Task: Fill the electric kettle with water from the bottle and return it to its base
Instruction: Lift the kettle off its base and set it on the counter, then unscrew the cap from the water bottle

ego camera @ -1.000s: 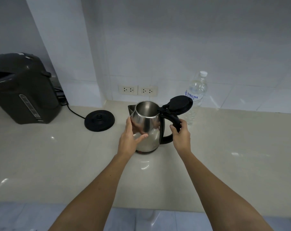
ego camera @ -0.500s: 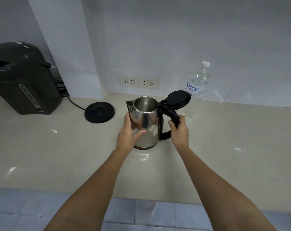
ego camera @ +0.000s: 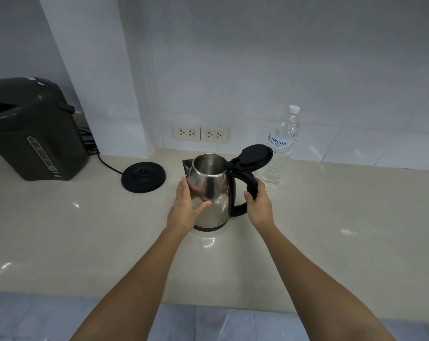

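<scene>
A steel electric kettle (ego camera: 214,190) stands upright on the counter at the middle, its black lid (ego camera: 256,155) flipped open and its inside looking empty. My left hand (ego camera: 187,207) is pressed flat against the kettle's left side. My right hand (ego camera: 259,201) grips the black handle. The round black base (ego camera: 143,176) lies on the counter to the kettle's left, apart from it. A clear water bottle (ego camera: 281,148) with a white cap on stands upright behind the kettle at the right, near the wall.
A large dark hot-water dispenser (ego camera: 33,131) occupies the far left, with a black cord (ego camera: 107,164) running to the base. Two wall sockets (ego camera: 200,134) sit behind the kettle. A white pillar (ego camera: 90,70) juts out at left. The beige counter's front edge (ego camera: 208,301) is near me.
Both hands have stayed on the kettle, which has not moved on the counter. Only the camera's viewpoint has shifted slightly.
</scene>
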Motion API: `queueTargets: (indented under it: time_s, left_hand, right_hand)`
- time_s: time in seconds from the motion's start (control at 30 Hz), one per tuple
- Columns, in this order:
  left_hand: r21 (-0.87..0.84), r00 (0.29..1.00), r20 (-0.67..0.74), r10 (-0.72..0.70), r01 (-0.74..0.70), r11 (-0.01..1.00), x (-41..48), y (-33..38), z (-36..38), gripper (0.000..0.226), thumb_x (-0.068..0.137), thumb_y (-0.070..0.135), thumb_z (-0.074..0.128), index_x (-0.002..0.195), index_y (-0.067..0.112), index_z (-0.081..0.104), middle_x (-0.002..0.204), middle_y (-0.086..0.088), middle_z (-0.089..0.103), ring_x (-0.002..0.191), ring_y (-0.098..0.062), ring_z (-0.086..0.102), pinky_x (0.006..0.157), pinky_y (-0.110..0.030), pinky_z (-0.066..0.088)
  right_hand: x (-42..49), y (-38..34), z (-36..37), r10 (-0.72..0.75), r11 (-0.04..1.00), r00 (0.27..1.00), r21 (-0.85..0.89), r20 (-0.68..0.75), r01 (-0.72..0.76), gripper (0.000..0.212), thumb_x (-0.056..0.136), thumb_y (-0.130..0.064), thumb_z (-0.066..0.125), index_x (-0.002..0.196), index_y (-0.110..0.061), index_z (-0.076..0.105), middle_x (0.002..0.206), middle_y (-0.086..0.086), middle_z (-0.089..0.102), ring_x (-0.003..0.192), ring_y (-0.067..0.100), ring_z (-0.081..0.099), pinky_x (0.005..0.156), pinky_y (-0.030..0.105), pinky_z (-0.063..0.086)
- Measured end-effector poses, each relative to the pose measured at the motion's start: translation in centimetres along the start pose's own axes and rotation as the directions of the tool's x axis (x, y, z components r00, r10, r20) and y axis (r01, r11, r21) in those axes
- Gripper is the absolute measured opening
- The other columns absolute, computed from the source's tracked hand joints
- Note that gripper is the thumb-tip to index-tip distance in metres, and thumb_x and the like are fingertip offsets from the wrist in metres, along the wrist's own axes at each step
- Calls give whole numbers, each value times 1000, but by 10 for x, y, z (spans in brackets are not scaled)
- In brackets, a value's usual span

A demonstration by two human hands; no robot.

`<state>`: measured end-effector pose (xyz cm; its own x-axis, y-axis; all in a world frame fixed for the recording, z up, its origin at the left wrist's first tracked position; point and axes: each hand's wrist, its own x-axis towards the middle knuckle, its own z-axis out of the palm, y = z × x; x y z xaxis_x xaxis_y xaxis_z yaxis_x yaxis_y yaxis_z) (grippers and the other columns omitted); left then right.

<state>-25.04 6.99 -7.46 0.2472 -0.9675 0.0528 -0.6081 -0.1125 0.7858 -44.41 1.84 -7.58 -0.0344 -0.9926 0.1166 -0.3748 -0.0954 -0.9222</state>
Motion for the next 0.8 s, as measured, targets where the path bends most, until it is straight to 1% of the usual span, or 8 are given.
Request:
queueTargets:
  time_s: [0.07, 0.23, 0.33, 0.43, 0.5, 0.6, 0.7, 0.8]
  left_hand:
    - [5, 1000, 8, 16, -16, 1000, -2, 2, -2, 100, 84, 46, 69, 154, 18, 4, 157, -4, 28, 142, -19, 33, 109, -46, 40]
    - [13, 997, -55, 58, -57, 998, -6, 9, -11, 96, 90, 43, 62, 156, 20, -3, 164, 0, 8, 148, -16, 18, 115, -39, 31]
    - [23, 970, -198, 142, -141, 990, -7, 20, -20, 74, 98, 35, 50, 156, 16, 9, 163, -2, 10, 150, -15, 12, 117, -32, 21]
    - [-2, 935, -282, 214, -223, 975, -6, 39, -31, 55, 101, 24, 46, 152, 12, 27, 161, -3, 19, 148, -15, 17, 118, -30, 22]
    - [15, 916, -278, 288, -295, 955, -2, 55, -36, 49, 102, 22, 45, 149, 11, 35, 160, -3, 23, 148, -15, 20, 114, -25, 21]
    - [49, 893, -252, 372, -372, 927, 3, 82, -41, 46, 102, 20, 42, 147, 11, 38, 160, -2, 25, 148, -14, 19, 118, -30, 20]
    - [75, 867, -226, 443, -438, 896, 9, 113, -41, 47, 103, 21, 40, 148, 11, 37, 161, -1, 22, 148, -14, 19, 117, -29, 17]
    - [82, 856, -177, 485, -478, 875, 19, 149, -37, 50, 103, 25, 39, 151, 12, 30, 163, -1, 14, 148, -17, 18, 117, -32, 19]
  right_hand:
    - [0, -3, -5, 12, 999, 999, -32, 32, -11, 54, 92, -3, 47, 140, -25, 37, 121, -5, 56, 109, 14, 51, 91, 24, 35]
    - [-1, -11, -23, 43, 978, 998, -205, 56, -30, 59, 91, 0, 47, 147, -16, 32, 143, 4, 48, 131, 24, 44, 99, 23, 31]
    - [-5, -19, -39, 58, 967, 998, -249, -4, -58, 55, 93, -4, 46, 146, -15, 34, 146, 4, 45, 133, 25, 42, 103, 25, 31]
    - [-7, -31, -56, 41, 950, 997, -308, -63, -59, 53, 94, -6, 41, 146, -15, 35, 148, 3, 42, 135, 24, 40, 106, 26, 29]
    - [-8, -40, -65, -14, 924, 997, -382, -75, -16, 52, 95, -8, 39, 146, -14, 35, 150, 4, 39, 137, 25, 37, 109, 29, 28]
    - [-8, -57, -81, -108, 864, 991, -501, -83, 52, 50, 96, -11, 39, 146, -12, 33, 153, 7, 33, 140, 27, 31, 112, 38, 28]
    - [-3, -73, -101, -154, 811, 984, -580, -84, 78, 50, 97, -12, 37, 146, -10, 30, 155, 8, 29, 143, 28, 25, 112, 45, 27]
    - [7, -89, -121, -182, 794, 978, -602, -104, 84, 49, 98, -12, 36, 146, -9, 30, 156, 9, 28, 145, 27, 21, 113, 45, 26]
